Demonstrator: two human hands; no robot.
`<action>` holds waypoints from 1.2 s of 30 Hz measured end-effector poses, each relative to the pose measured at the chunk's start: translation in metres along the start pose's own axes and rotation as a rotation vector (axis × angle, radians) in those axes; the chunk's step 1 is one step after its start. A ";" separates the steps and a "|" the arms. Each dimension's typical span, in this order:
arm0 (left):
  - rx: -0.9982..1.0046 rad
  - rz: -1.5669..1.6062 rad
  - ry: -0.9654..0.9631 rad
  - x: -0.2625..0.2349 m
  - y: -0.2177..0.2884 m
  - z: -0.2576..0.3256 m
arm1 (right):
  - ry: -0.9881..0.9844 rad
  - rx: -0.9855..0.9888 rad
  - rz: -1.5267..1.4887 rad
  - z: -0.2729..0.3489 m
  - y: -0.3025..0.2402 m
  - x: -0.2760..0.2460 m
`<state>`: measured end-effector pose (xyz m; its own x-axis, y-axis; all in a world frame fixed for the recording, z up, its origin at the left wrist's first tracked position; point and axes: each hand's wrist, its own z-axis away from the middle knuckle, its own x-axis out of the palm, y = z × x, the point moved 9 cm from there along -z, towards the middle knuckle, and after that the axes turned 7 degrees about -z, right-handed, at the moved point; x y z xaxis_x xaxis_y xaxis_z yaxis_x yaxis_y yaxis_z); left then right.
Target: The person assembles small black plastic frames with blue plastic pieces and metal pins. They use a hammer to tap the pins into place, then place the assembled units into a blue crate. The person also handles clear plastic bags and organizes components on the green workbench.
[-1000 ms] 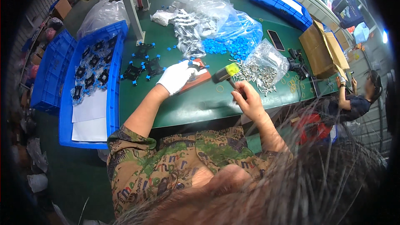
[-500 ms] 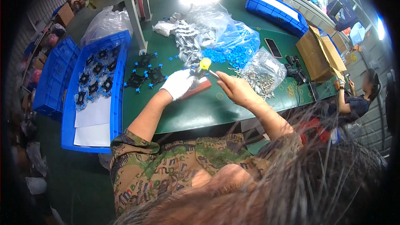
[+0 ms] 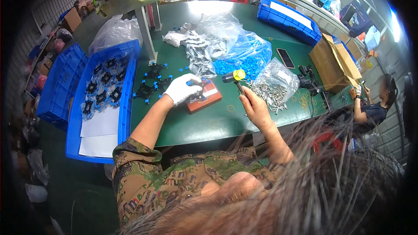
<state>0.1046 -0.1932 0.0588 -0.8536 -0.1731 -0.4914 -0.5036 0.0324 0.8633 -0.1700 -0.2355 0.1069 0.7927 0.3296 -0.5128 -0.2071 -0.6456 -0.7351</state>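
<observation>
My right hand [image 3: 257, 107], bare, is closed round the handle of a mallet [image 3: 234, 76] with a black and yellow head. The mallet is raised to the right of a reddish-brown block [image 3: 207, 101] on the table. My left hand [image 3: 183, 89], in a white glove, has its fingers curled at the block's left end. They hold a small black bracket [image 3: 197, 94] against the block's top; my fingers partly hide it. Several black four-armed brackets with blue tips [image 3: 145, 89] lie left of the glove.
Behind the block are a bag of blue pieces [image 3: 244, 63] and a bag of metal pins [image 3: 275, 88]. A phone [image 3: 285, 58] and cardboard box [image 3: 334, 64] stand right. A blue crate [image 3: 123, 124] with bagged brackets is at left. Another person [image 3: 373, 111] sits at far right.
The mallet has lifted off the block, swinging up and to the right with my right hand. My left hand's fingers have spread a little, still at the bracket.
</observation>
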 end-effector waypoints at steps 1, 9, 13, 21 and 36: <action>0.070 -0.103 0.034 -0.007 0.005 0.002 | 0.009 0.015 -0.006 0.002 0.004 0.000; 0.178 -0.904 -0.142 0.005 0.059 0.005 | 0.101 0.005 -0.052 0.016 0.015 0.003; 0.018 -0.457 0.150 -0.005 0.035 0.008 | 0.057 0.035 -0.074 0.014 0.013 0.009; 0.115 -0.687 0.233 0.019 0.028 0.016 | 0.007 0.033 -0.053 0.001 0.010 0.015; 0.216 -0.857 0.226 0.026 0.044 0.019 | 0.045 -0.092 -0.037 -0.051 -0.046 -0.007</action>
<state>0.0580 -0.1775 0.0820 -0.1411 -0.4106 -0.9008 -0.9867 -0.0162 0.1619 -0.1367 -0.2435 0.1666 0.8245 0.3244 -0.4637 -0.1250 -0.6948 -0.7083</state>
